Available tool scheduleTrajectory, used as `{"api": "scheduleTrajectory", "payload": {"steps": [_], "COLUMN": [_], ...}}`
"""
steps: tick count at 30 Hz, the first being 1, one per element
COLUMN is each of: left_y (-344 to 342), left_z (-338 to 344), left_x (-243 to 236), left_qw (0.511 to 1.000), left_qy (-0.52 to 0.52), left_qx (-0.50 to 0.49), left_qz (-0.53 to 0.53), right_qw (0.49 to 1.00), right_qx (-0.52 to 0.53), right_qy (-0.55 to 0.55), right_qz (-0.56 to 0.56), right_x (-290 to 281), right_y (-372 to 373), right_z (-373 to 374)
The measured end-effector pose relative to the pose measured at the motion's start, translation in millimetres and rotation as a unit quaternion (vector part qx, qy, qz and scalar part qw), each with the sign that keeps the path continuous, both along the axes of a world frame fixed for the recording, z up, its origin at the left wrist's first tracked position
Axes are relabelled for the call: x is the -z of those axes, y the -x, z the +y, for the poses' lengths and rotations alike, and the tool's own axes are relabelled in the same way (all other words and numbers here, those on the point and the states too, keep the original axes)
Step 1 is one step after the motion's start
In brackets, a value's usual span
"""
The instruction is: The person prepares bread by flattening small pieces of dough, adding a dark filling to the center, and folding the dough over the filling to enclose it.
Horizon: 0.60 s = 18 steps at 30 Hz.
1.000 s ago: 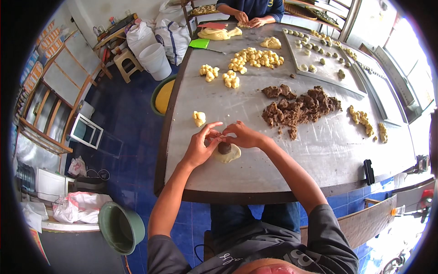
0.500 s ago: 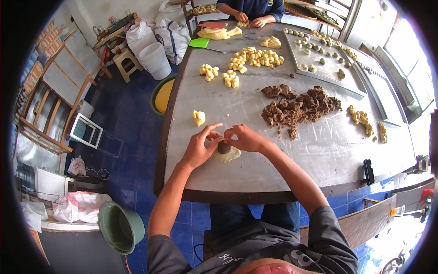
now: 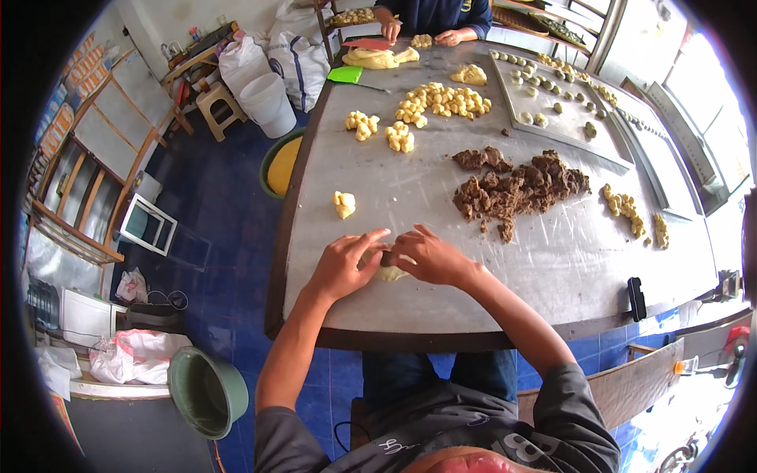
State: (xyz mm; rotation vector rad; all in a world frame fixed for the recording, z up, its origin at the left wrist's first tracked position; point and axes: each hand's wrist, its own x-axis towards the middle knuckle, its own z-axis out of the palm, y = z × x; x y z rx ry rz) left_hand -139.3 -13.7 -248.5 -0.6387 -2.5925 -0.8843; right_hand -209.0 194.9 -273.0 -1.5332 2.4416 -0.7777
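Near the front edge of the metal table (image 3: pixel 347 299), both my hands close in around a flattened piece of pale dough (image 3: pixel 390 274) with a brown ball of filling (image 3: pixel 386 258) on it. My left hand (image 3: pixel 344 262) pinches the dough from the left. From the right, my right hand (image 3: pixel 430 256) grips it, fingers bent over the filling. Much of the dough is hidden under my fingers. A small cluster of yellow dough pieces (image 3: pixel 344 205) lies just beyond my left hand. Farther right is a crumbly heap of brown filling (image 3: pixel 520 185).
Yellow dough lumps (image 3: pixel 445 101) lie mid-table. A tray (image 3: pixel 583 140) of small round balls stands far right. At the far edge, a co-worker's hand (image 3: pixel 390 30) is by a red scraper (image 3: pixel 369 44). A black object (image 3: pixel 636 298) lies at the right edge.
My fingers have folded further over the brown filling, so less of it shows. The co-worker's hand has moved left from the dough pieces to the red scraper.
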Motion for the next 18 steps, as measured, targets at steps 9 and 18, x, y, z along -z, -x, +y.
{"api": "scheduleTrajectory", "payload": {"steps": [9, 18], "left_y": [-12.3, -35.8], "left_z": [0.1, 6.4], "left_x": [-0.5, -9.1], "left_qw": [0.982, 0.978], "left_qy": [0.138, 0.185], "left_qx": [0.035, 0.002], "left_qz": [0.123, 0.095], "right_qw": [0.991, 0.986], "right_qx": [0.028, 0.034], "right_qy": [-0.035, 0.013], "right_qz": [0.129, 0.164], "right_x": [8.2, 12.5], "right_y": [-25.3, -26.6], "right_z": [11.2, 18.9]}}
